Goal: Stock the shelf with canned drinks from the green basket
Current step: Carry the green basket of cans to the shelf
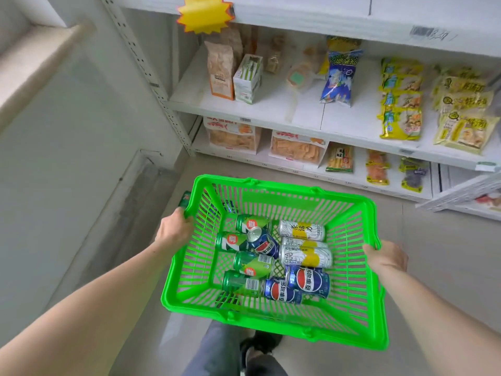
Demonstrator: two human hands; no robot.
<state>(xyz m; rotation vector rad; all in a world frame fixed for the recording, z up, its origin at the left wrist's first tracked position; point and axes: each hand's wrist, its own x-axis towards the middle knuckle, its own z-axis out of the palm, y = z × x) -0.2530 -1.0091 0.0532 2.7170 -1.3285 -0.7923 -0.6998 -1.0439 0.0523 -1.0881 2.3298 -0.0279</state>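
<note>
Clearly, in the head view, we were at the carrying step, with no can yet lifted out. Our left hand (173,229) gripped the left rim of the green basket (349,302), fingers curled over its edge, and our right hand (386,257) held the right rim in the same way; both hands were clamped on the basket and it hung in the air above the floor (433,253), in front of the shelf (271,109).

The canned drinks lay on their sides on the basket floor. Green cans (248,263) sat along the left side, white and yellow cans (305,256) toward the far right corner, and blue cans (307,280) toward the near edge, one more blue can lying across the green ones. Many of them touched. A further green can (185,198) seemed to sit just outside the far left corner of the basket, by our left hand; we could not tell what held it.

The shelf boards carried snack bags (401,101) and boxes (248,80), with bare board between the boxes and the blue bag (339,77).

We judged that the next move called for setting the basket down or freeing one hand, since both were taken up with it, then picking a can and standing it upright on bare board.
</note>
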